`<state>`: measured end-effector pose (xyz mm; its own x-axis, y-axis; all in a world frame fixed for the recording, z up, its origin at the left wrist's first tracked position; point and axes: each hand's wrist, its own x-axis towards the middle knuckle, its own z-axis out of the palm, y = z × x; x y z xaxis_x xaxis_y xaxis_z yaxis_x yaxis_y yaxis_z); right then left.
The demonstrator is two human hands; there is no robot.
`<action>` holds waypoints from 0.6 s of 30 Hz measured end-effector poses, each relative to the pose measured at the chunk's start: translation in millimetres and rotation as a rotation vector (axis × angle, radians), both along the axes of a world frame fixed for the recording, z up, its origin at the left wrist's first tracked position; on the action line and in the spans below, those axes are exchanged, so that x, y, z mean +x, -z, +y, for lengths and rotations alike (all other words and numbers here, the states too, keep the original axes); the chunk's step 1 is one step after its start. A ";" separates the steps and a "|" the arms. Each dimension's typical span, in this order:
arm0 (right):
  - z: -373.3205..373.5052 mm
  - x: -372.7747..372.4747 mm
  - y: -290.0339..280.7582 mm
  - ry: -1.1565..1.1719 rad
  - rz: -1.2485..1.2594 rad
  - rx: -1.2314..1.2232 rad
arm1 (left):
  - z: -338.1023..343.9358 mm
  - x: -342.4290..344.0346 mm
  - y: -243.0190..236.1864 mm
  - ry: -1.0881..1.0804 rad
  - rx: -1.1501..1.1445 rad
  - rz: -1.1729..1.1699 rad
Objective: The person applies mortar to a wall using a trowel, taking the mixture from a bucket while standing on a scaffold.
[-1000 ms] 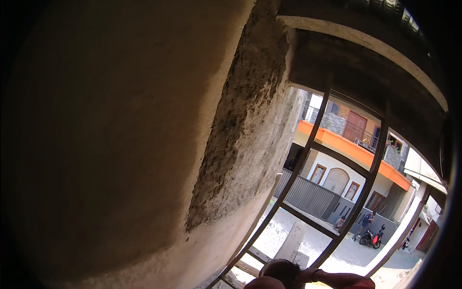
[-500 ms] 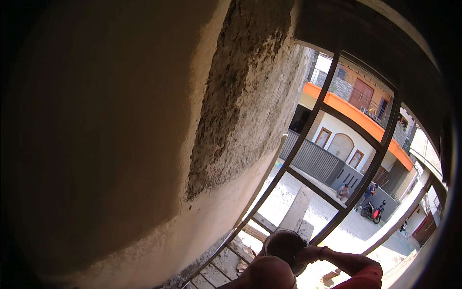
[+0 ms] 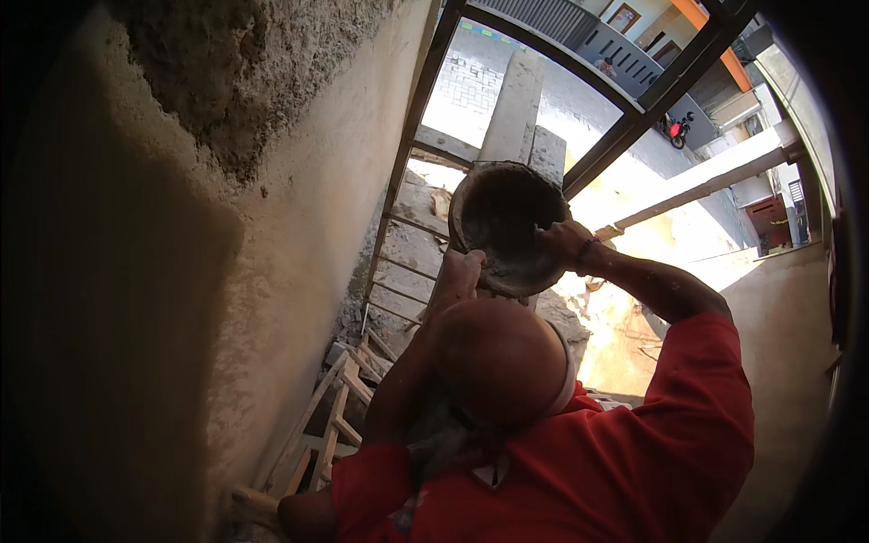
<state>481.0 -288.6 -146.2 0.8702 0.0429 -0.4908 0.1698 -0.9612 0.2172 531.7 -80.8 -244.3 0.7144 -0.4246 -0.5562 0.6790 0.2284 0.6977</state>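
Neither of my hands is in view. Below me a co-worker in a red shirt (image 3: 588, 462) is seen from above and behind. The co-worker holds a dark, dirt-caked bucket (image 3: 463, 201) by its rim, with the left hand (image 3: 464, 268) at its lower left and the right hand (image 3: 566, 239) at its right. The bucket is tilted with its dark inside toward me. The plastered wall (image 3: 321, 145) at my left has a rough, pitted grey patch (image 3: 226, 72).
A metal grid frame (image 3: 543, 41) stands before a plank (image 3: 502, 113) and a horizontal beam (image 3: 697, 185). Loose timber (image 3: 344, 407) lies at the wall's foot. Outside are a paved street (image 3: 457, 90), a parked scooter (image 3: 679, 127), a grey fence and a crouching person.
My view has tipped down from the wall and street to the co-worker, who now shows much more fully with the bucket raised higher in the picture.
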 end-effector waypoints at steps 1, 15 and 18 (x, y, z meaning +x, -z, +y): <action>19.3 5.3 -19.6 -0.015 0.055 0.018 | 5.2 5.5 20.6 0.013 0.053 0.014; 33.0 93.2 -128.5 0.131 0.013 0.114 | 45.2 55.5 -53.3 -0.167 0.077 -0.123; 55.6 113.0 -148.3 0.014 -0.128 0.234 | 72.9 68.5 -123.5 -0.150 0.257 -0.354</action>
